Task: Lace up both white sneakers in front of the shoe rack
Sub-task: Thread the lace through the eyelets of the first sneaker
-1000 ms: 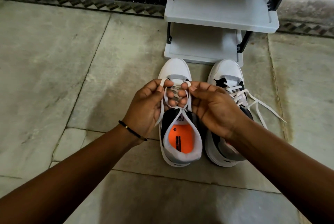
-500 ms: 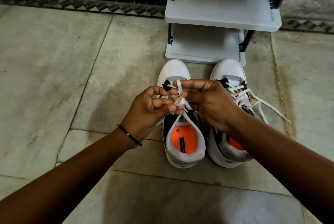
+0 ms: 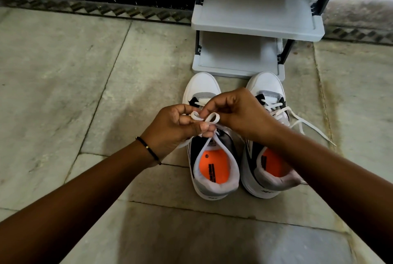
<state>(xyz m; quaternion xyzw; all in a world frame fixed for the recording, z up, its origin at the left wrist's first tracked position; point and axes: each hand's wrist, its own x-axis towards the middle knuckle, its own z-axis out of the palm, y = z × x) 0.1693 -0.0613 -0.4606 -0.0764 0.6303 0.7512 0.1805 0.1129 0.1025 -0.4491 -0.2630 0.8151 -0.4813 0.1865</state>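
Two white low sneakers with grey and black panels and orange insoles are standing side by side on the pale stone floor (image 3: 63, 72), with their toes pointing to 12 o'clock, just in front of the grey plastic shoe rack with black posts (image 3: 255, 23). The left sneaker (image 3: 212, 170) is the one in work. Both hands are meeting above its tongue, near the middle of the view.

The left hand (image 3: 174, 129), wearing a thin black bracelet (image 3: 148, 151) on the wrist, is closing its thumb and fingertips on the flat white lace (image 3: 205, 118) at the base of a small loop. The right hand (image 3: 240, 112) is coming from 3 o'clock and is pinching the other side of the same lace with bent fingers; both hands are nearly closed. It seems the bow is being formed, but the crossing itself is hiding under the fingers, so I cannot tell how far the knot is made.

The right sneaker (image 3: 268, 136) is lying partly under the right forearm. Its white lace (image 3: 306, 125) is threaded through the upper eyelets but is loose, with the ends trailing on the floor toward 3 o'clock.

To do this step well, I think the left hand should be holding the loop base firmly while the right hand is pushing the second loop through, then both are pulling outward evenly, keeping the flat lace untwisted and the loops of equal size. After that the right sneaker needs tying too.
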